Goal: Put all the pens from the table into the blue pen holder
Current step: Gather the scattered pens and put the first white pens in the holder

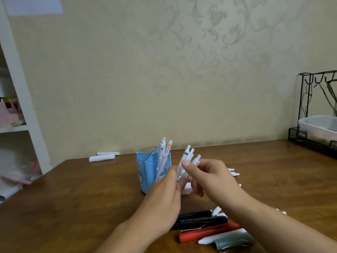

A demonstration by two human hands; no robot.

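Note:
A blue pen holder (145, 170) with divided compartments stands on the brown table (82, 198); three white pens (165, 148) stick up from its right compartment. Just right of it, my right hand (209, 178) and my left hand (164, 194) together grip a bunch of white pens (188, 157), held upright and tilted. Black pens (197, 218), a red pen (206, 232), a white pen (218, 237) and a grey-green pen (235, 240) lie near the front edge under my right forearm. More white pens (234, 173) lie behind my right hand.
Two white rolled paper pieces (102, 157) lie at the table's back left. A black wire rack (317, 110) with a white tub stands at the back right. A white shelf unit (20, 106) is at the left, beside the wall.

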